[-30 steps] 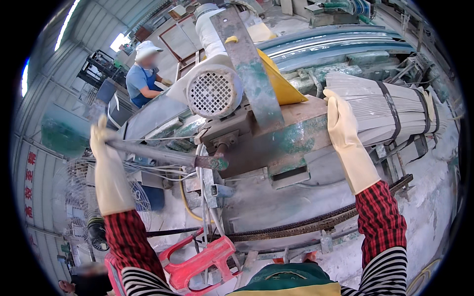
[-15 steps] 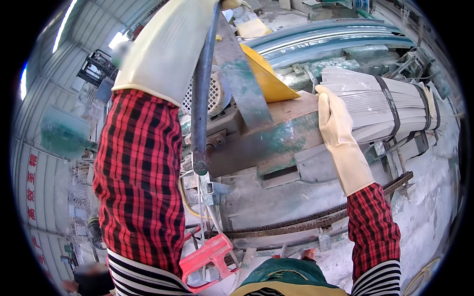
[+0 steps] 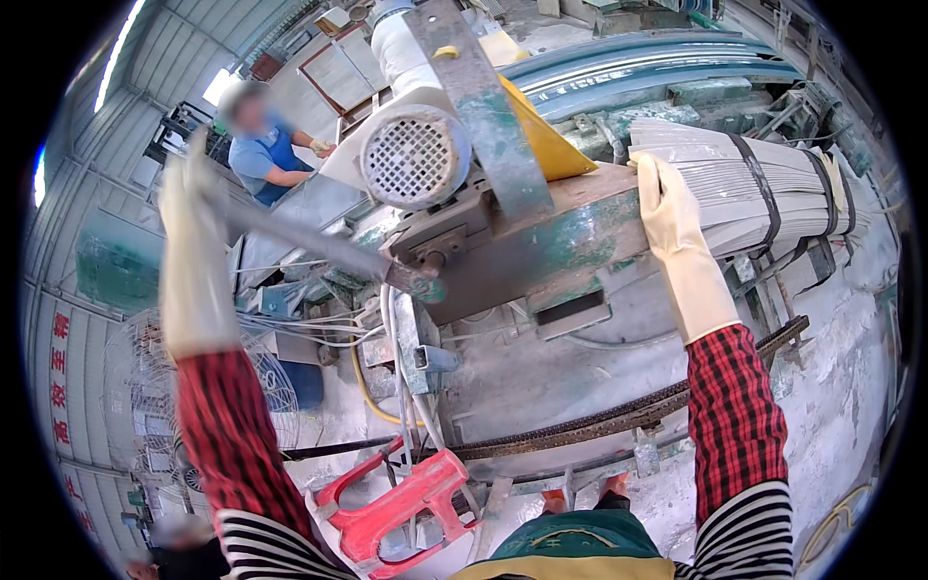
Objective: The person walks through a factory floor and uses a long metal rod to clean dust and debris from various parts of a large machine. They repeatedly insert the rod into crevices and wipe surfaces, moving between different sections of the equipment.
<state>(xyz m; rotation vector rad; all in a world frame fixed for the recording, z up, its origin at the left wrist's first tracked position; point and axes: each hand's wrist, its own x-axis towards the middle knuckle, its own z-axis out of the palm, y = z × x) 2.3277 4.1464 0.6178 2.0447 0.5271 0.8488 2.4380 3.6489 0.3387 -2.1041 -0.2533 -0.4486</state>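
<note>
A long metal lever (image 3: 319,242) runs left from a pivot on the green machine. My left hand (image 3: 198,251), in a cream rubber glove and smeared by motion, grips its far end. My right hand (image 3: 667,203), gloved alike, is at the right end of the rusty green machine beam (image 3: 590,217). Its fingers are curled together there; what they hold, if anything, is hidden. Just right of it lies a bundle of thin pale strips (image 3: 706,184) tied with black bands (image 3: 759,188). Beside the lever's pivot sits a round motor with a grille cover (image 3: 411,159).
A yellow sheet guard (image 3: 546,135) stands behind the beam. At the far left a person in blue (image 3: 261,155) is working. Below are a red plastic frame (image 3: 401,512), hanging cables (image 3: 396,358) and a chain rail (image 3: 580,435). Another person (image 3: 179,551) shows at the lower left.
My left hand has swung the lever from upright over to the left and down, uncovering the motor and the person in blue. My right hand stays near the beam's end, its fingers more curled.
</note>
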